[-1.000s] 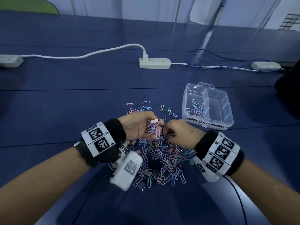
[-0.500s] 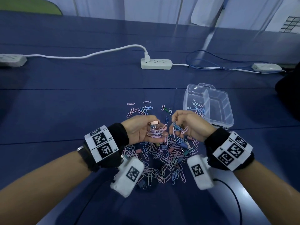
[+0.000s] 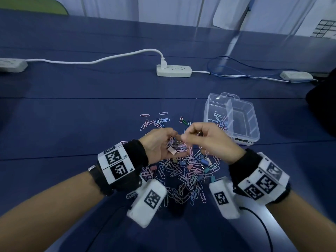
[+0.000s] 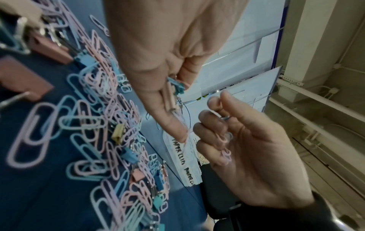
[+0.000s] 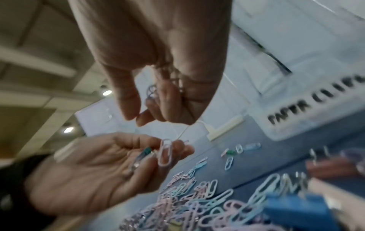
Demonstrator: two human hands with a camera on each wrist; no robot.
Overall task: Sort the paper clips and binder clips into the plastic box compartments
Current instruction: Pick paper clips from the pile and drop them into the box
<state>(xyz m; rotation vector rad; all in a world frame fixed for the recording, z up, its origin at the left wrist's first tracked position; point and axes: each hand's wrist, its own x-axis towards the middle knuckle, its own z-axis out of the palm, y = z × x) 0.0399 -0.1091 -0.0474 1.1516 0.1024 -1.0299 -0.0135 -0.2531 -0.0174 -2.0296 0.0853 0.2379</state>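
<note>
A heap of pastel paper clips and small binder clips [image 3: 183, 171] lies on the blue table under both hands. My left hand [image 3: 160, 144] is palm up and cupped, holding a bunch of paper clips and a pink binder clip [image 3: 171, 150]. In the right wrist view a pink paper clip [image 5: 165, 152] lies across my left hand's [image 5: 88, 179] fingers. My right hand [image 3: 209, 137] hovers fingertip to fingertip with it, fingers curled round several paper clips [image 5: 154, 92]. The clear plastic box [image 3: 252, 128] stands to the right, with paper clips in its left compartment [image 3: 220, 120].
A white power strip [image 3: 174, 70] with its cable, a blue wire loop [image 3: 227, 68] and a small white device [image 3: 296, 76] lie at the back of the table. Another strip [image 3: 11, 64] is at far left. A dark object [image 3: 325, 115] sits at the right edge.
My right hand lifted off the heap with paper clips in it, turned over and moved up beside my left hand's fingertips. My left hand stayed cupped in place.
</note>
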